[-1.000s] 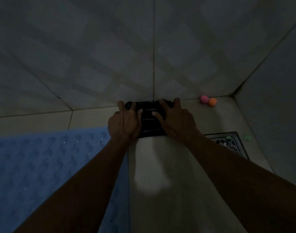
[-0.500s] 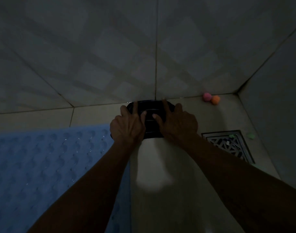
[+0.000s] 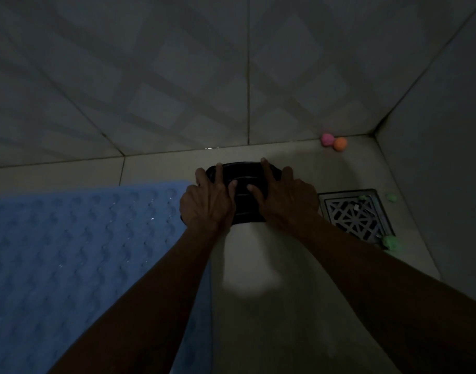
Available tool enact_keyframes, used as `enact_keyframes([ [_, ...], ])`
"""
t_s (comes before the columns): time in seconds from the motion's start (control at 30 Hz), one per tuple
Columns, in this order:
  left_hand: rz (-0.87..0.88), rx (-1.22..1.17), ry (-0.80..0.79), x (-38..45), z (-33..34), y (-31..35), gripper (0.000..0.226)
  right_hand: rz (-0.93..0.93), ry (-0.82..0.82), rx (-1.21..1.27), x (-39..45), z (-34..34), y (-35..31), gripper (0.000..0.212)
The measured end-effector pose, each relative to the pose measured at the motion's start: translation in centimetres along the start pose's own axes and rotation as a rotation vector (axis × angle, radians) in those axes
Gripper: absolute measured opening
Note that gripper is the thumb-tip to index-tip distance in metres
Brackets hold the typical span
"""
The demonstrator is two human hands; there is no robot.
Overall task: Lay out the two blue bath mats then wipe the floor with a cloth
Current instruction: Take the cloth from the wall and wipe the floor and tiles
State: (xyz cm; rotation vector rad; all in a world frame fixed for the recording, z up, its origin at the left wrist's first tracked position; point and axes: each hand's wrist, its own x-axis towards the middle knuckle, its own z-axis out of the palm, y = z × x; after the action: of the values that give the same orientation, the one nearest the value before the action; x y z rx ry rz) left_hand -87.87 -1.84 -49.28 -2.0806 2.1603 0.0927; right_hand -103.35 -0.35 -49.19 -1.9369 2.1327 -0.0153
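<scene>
Pressing down on the pale tiled floor [image 3: 299, 319], a folded dark cloth [image 3: 243, 197] with ribbed lines lies close to the far wall [image 3: 177, 76], between a blue bath mat and a metal floor drain. The left hand [image 3: 207, 203] covers the cloth's left side with fingers spread flat, fingertips reaching its far edge. The right hand [image 3: 284, 197] covers the right side the same way, fingers splayed and laid flat on the fabric, thumb pointing inward toward the other thumb. Neither hand pinches the cloth; both rest palm-down on it. The blue bath mat [image 3: 77, 252], covered in raised bumps, lies flat along the floor's left side, its far right corner just beside the left hand. The square drain grate [image 3: 353, 214] sits near the right wall. A pink ball [image 3: 327, 139] and an orange ball [image 3: 340, 144] touch each other in the far right corner. Green bits [image 3: 390, 242] lie around the drain.
</scene>
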Motion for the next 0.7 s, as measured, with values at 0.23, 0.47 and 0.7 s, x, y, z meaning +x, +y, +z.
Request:
enact_keyframes([
  [0.23,-0.042,-0.038,-0.012,-3.9,0.1,-0.3,0.066,-0.013,-0.027,-0.003,-3.6,0.4,-0.1,0.073],
  [0.47,-0.053,-0.078,-0.018,-7.6,0.4,-0.9,0.065,-0.006,-0.084,-0.008,-6.8,0.9,-0.5,0.074],
  [0.7,-0.039,-0.163,-0.08,-9.9,1.0,-1.9,0.067,0.038,-0.089,-0.075,-9.8,1.0,-1.2,0.073],
])
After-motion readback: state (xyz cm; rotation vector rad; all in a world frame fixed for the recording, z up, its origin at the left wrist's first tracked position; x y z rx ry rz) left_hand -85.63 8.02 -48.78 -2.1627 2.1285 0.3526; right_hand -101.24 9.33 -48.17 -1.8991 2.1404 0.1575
